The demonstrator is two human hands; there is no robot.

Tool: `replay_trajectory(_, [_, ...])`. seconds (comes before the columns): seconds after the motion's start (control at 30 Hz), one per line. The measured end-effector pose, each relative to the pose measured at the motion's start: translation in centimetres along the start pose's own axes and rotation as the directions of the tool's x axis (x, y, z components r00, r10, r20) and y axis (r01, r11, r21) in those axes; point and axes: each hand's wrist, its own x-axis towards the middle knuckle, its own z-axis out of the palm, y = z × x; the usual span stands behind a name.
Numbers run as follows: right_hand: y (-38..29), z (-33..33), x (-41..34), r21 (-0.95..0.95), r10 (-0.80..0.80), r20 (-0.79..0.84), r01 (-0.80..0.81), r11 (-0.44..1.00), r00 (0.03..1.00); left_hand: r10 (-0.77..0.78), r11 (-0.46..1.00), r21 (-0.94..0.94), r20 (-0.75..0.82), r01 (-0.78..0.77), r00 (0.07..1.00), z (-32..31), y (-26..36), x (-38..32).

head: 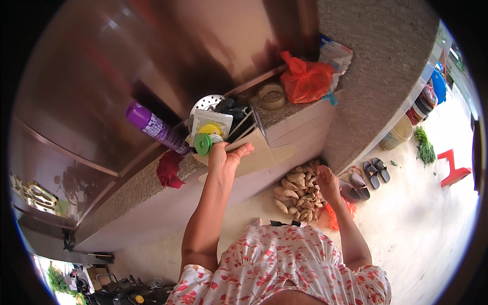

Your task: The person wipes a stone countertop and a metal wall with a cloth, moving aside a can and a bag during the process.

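Observation:
My left hand (225, 159), palm turned up and fingers spread, is at the front of an open cardboard box (253, 143) on the stone ledge. Close beside its thumb side is a green round plastic disc or spool (203, 144). The box holds a clear packet (213, 119) with something yellow, a perforated metal disc (209, 102) and black items (234, 108). My right hand (328, 181) hangs lower, fingers curled, in front of a heap of sweet potatoes (297, 190) on the floor; whether anything is inside it is hidden.
A purple spray can (156, 127), a dark red cloth (169, 169), a roll of tape (271, 96) and a knotted red plastic bag (307, 80) are on the ledge (126, 198). Sandals (375, 173), leafy greens (425, 146), a bucket (396, 133) and a red stool (453, 167) stand or lie rightward.

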Motion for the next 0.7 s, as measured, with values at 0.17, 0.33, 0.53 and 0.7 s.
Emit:
replay_trajectory(0.17, [0.8,-0.8,-0.3,0.016,-0.011,0.045,0.011,1.0,0.999,0.021,0.996,-0.087,-0.023,-0.023,1.0,1.2,-0.5,5.2])
replay_trajectory(0.33, [-0.6,-0.3,1.9,0.013,-0.094,0.038,0.094,0.996,0.995,0.062,0.989,-0.136,-0.019,-0.064,0.998,3.3,-1.5,6.1])
replay_trajectory(0.53, [-5.5,0.1,6.9,0.034,-0.16,0.03,0.158,0.987,0.987,0.125,0.984,-0.13,-0.009,-0.125,0.992,4.4,-1.6,7.2])
replay_trajectory(0.7, [-8.0,2.1,12.8,-0.072,-0.292,0.014,0.292,0.954,0.956,0.163,0.985,-0.049,-0.006,-0.163,0.987,4.2,-0.5,8.9])
